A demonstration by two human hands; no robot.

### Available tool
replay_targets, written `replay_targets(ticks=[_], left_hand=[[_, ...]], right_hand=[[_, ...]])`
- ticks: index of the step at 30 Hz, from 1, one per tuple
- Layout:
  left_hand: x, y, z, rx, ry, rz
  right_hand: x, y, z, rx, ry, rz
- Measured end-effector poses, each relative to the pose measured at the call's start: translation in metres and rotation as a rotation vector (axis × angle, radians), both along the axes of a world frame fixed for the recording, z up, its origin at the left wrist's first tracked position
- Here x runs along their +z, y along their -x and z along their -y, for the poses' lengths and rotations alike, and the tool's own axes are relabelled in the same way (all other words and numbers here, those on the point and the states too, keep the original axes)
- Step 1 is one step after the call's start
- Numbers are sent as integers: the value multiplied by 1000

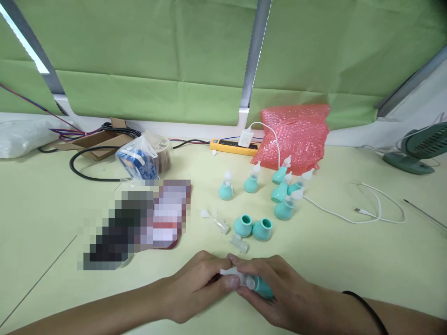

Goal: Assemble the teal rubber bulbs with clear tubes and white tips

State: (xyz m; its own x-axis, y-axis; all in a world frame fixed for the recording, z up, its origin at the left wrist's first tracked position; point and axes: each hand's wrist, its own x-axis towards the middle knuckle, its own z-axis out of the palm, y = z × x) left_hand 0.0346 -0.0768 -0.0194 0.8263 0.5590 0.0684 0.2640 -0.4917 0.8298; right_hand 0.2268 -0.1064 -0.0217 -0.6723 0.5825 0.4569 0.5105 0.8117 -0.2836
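Note:
Near the table's front edge my two hands meet on one nasal aspirator (263, 287) with a teal bulb. My right hand (282, 291) is closed round the bulb and its clear connector. My left hand (200, 288) pinches the whitish nozzle (230, 272) at the other end, which points left. Parts of the bulb are hidden by my fingers. Just beyond my hands lie a clear connector (239, 244) and two open teal bulbs (243, 225) side by side. Farther left are another clear connector (220, 223) and a loose white nozzle tip (205, 213).
Several assembled aspirators (283, 209) stand or lean farther back, before a pink bubble-wrap bag (293, 135). A yellow power strip (233, 148) holds a white charger, and a white cable (342, 217) trails right. To the left are blurred phone-like items (167, 214) and a plastic-wrapped bundle (139, 158).

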Motion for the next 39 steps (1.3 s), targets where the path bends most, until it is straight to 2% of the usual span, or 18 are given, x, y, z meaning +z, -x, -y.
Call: replay_targets(ticks=[5, 9, 11, 13, 15, 17, 20, 22, 25, 31, 33, 35, 39], left_hand=[[0, 1, 0, 97, 331, 164], [-6, -1, -1, 137, 561, 235], [-7, -2, -2, 162, 688, 255], [-5, -1, -5, 199, 743, 254], [0, 1, -9, 248, 571, 201], [6, 5, -14, 315, 156, 57], [7, 8, -20, 384, -497, -268], [3, 7, -24, 396, -749, -467], [-7, 5, -28, 404, -843, -629], [-12, 6, -31, 421, -877, -623], [-11, 8, -30, 431, -896, -519], [-9, 9, -28, 418, -910, -326], [-4, 10, -18, 279, -956, 58]], right_hand=[[-1, 4, -4, -76, 159, -57], [0, 4, -7, -40, 331, -50], [-1, 3, -7, 5, 320, -71], [-3, 3, -5, 36, 226, -96], [-4, 3, -3, 54, 143, -104], [-4, 3, -2, 60, 122, -109], [-1, 4, -2, 66, 132, -111], [0, 4, -3, 77, 146, -96], [0, 1, -4, 110, 179, -76], [-5, -3, -5, 92, 144, -154], [-8, -2, -4, 22, 118, -178], [-13, 0, -3, -75, 122, -201], [-21, 5, -4, -194, 286, -271]])
